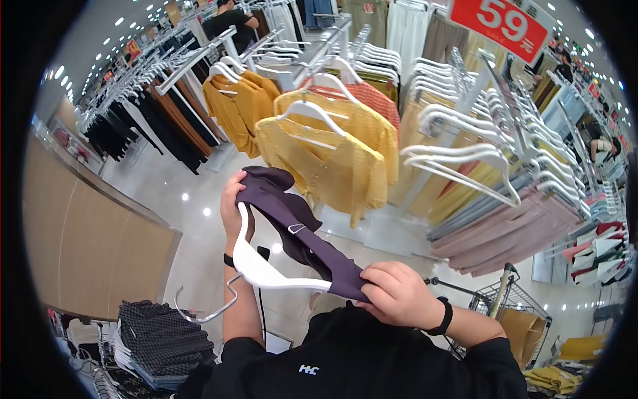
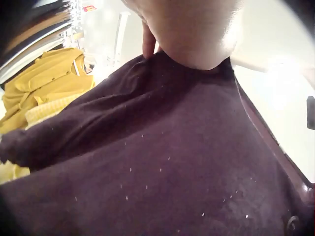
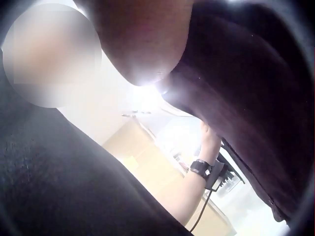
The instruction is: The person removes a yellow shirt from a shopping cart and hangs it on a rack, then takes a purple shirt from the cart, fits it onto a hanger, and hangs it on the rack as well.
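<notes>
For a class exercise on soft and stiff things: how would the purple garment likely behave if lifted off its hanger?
The purple garment would probably flop, since its cloth bunches in loose folds between the left hand and right hand. It might slide off fairly easily, as the white hanger looks smooth and sloping.

dark purple garment [image 3: 261,103]: right | black shirt [image 3: 64,182]: lower left | forearm [image 3: 186,194] wearing black wristband [image 3: 200,168]: between them
</notes>
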